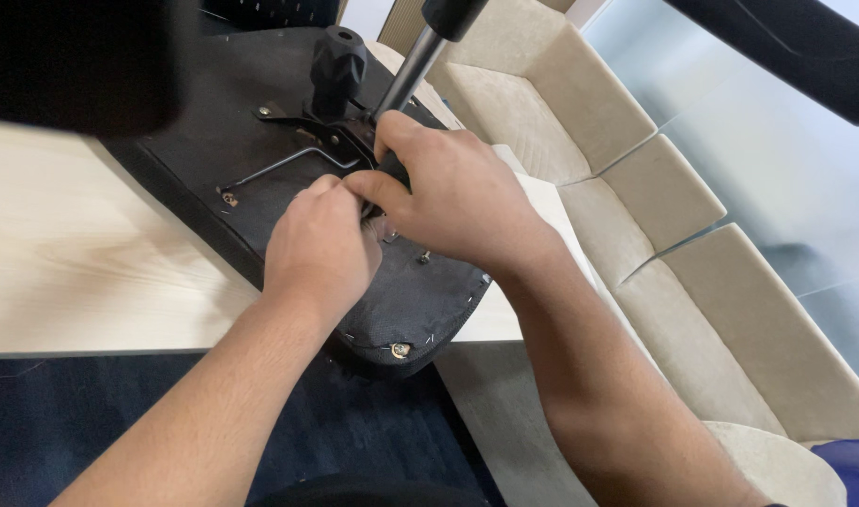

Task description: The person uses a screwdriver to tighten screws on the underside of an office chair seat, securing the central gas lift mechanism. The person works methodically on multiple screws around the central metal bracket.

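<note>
Black upturned chair seat [260, 141] on table [73, 263]; left hand [322, 249] and right hand [458, 197] pinch its underside mechanism [340, 141].

A pale wood-grain tabletop [82, 253] spans nine o'clock; a beige upholstered sectional sofa [655, 216] runs toward three o'clock; dark blue carpet [373, 441] lies at six o'clock.

Upturned black chair seat [260, 160]: matt woven cloth. On it, a smooth shiny grey metal column [411, 70] and matt black plastic knob [337, 61]. Under it, pale smooth wooden table [73, 263].
</note>
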